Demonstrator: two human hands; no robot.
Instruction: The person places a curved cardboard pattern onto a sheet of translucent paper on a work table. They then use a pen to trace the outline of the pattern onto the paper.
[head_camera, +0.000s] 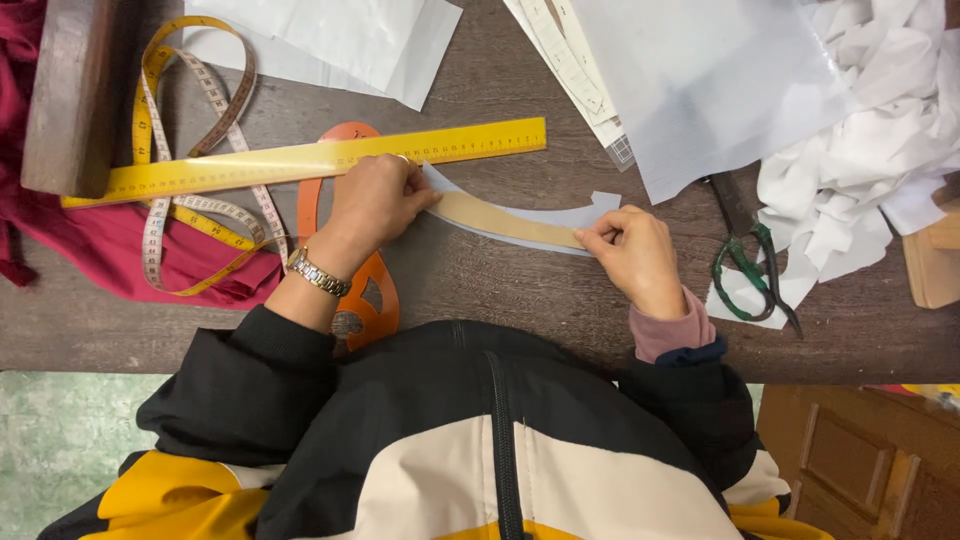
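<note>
A curved tan pattern strip (505, 219) lies on top of a pale blue-grey piece of fabric or paper (585, 214) on the dark wooden table (500, 290). My left hand (375, 203), with a metal watch at the wrist, presses down on the strip's left end. My right hand (632, 247) pinches the strip's right end against the pale piece. An orange curve template (350, 200) lies under my left hand and forearm.
A yellow ruler (300, 160) lies across the table above my left hand, over a tape measure (190, 150). Dark red cloth (90, 240) and a wooden block (70, 90) sit left. Green-handled scissors (745, 260) rest right, beside white fabric scraps (870, 150) and paper sheets (700, 80).
</note>
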